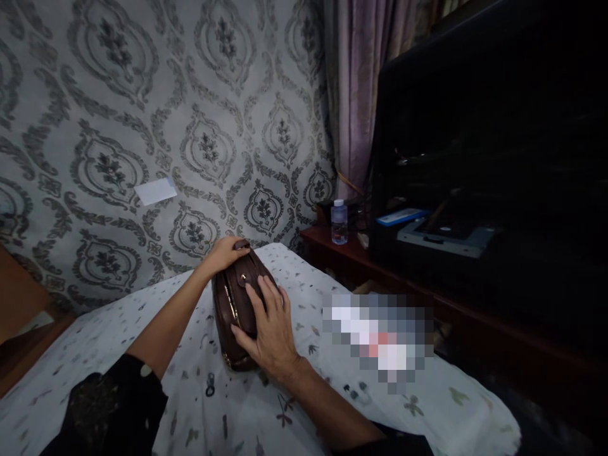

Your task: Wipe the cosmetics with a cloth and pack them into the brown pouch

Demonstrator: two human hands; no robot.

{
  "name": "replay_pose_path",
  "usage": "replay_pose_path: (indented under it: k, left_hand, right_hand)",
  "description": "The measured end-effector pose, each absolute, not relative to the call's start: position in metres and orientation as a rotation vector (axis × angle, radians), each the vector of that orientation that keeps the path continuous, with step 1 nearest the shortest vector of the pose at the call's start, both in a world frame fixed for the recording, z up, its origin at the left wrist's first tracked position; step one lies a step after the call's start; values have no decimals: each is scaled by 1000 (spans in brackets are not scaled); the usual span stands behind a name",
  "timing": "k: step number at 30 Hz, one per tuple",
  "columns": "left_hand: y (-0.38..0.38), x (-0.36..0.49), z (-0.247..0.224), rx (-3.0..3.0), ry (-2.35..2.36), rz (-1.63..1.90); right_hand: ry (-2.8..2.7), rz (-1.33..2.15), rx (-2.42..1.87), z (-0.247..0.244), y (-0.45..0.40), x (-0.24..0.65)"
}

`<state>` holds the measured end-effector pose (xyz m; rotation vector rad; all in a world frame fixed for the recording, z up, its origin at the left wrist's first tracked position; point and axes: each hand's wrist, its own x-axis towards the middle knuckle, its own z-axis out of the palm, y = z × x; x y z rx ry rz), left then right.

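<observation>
A dark brown leather handbag (236, 288) with gold-coloured zips and a snap button sits on the bed, its long side pointing away from me. At its far end my left hand (225, 255) is closed on the bag, thumb by a small brown tab or strap end. My right hand (273, 329) rests over the near right part of the bag with fingers spread, the thumb close to the gold zip. The palm side of both hands is hidden, and so is the inside of the bag.
A white sheet with a leaf print (190, 386) covers the bed. A blurred-out patch (380, 335) lies to the right. Beyond it, a dark red stand (316, 244) holds a water bottle (339, 221) and a large black television (494, 126). Patterned wallpaper (209, 145) rises behind the bed.
</observation>
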<state>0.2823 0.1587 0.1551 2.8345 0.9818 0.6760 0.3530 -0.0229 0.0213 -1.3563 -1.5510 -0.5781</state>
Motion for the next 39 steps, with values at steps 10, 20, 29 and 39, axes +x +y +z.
replay_pose_path:
  k: [10, 20, 29, 39]
  left_hand:
    - [161, 289, 144, 2607, 1126, 919]
    - [151, 286, 144, 2454, 1036, 997]
    - [137, 276, 143, 2429, 835, 890]
    - [155, 231, 153, 2591, 1108, 933]
  right_hand:
    - [-1543, -510, -1346, 22, -22, 354]
    - [-1573, -485, -1319, 22, -22, 355]
    - [-1581, -506, -1327, 24, -23, 356]
    - [-1594, -532, -1336, 22, -20, 358]
